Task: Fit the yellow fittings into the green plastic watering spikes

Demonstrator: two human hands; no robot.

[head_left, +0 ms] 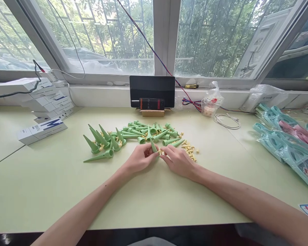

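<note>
My left hand is closed around a green cone-shaped plastic spike, its tip pointing up and away. My right hand pinches a small yellow piece at the spike's base, fingertips touching those of the left hand. Behind the hands lies a loose pile of green spikes. Several spikes stand or lie in a group to the left. A scatter of small yellow parts sits to the right of the hands on the pale green table.
A dark tablet leans on the sill with a phone in front of it. White boxes are stacked at left. Bagged teal and pink plastic items lie at right. A white cable and a plastic bag are near the sill.
</note>
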